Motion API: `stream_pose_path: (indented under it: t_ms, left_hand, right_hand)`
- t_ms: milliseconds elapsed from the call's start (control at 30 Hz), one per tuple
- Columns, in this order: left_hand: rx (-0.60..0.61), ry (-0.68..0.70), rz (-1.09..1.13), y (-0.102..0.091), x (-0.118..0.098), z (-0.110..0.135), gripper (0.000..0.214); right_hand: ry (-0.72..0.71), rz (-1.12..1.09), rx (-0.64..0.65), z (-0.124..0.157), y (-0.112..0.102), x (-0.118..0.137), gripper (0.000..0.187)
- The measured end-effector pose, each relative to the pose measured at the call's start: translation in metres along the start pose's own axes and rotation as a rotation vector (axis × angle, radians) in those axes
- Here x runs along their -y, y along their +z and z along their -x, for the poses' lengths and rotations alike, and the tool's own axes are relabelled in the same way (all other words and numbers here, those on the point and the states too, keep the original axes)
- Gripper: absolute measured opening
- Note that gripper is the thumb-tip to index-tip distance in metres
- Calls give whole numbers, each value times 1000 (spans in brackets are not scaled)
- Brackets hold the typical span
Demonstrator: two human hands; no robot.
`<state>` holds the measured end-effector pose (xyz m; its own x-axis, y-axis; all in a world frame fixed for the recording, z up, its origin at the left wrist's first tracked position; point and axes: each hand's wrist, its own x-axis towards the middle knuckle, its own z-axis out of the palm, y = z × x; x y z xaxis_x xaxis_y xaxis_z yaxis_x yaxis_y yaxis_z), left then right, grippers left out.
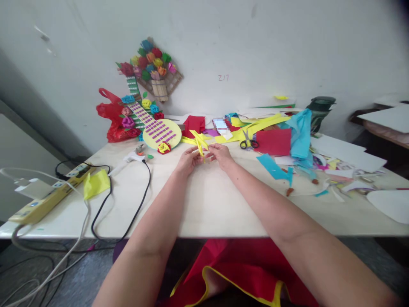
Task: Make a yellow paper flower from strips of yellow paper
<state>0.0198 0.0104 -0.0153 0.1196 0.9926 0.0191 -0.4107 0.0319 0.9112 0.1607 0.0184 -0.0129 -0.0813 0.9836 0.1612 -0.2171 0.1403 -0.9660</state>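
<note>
On my left I see a power strip (47,203) and red bag (111,114); on my right, a bottle (319,111) near the wall (255,51).

On the table (223,209) I see a power strip (47,199) leftmost, a glue gun (133,157) front-left of the guitar craft (162,131), and scissors (248,141) right of the right hand (221,155).

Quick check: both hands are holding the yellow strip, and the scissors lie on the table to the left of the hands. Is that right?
Not quite: the scissors lie on the table to the right of the hands, as the head view shows. The left hand and right hand do hold the yellow strip.
</note>
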Motion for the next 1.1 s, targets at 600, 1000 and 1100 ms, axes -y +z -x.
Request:
stream_pose_path:
  t_ms: [600,1000,1100]
  left_hand:
    - [108,13,-130,2,1,-1,21]
    - [119,26,-177,1,3,0,23]
    - [122,28,-143,2,0,1,20]
  right_hand:
    - [-19,46,-56,0,0,1,8]
    - [-9,21,-10,1,3,0,11]
    - [-20,16,-8,-1,2,-2,9]
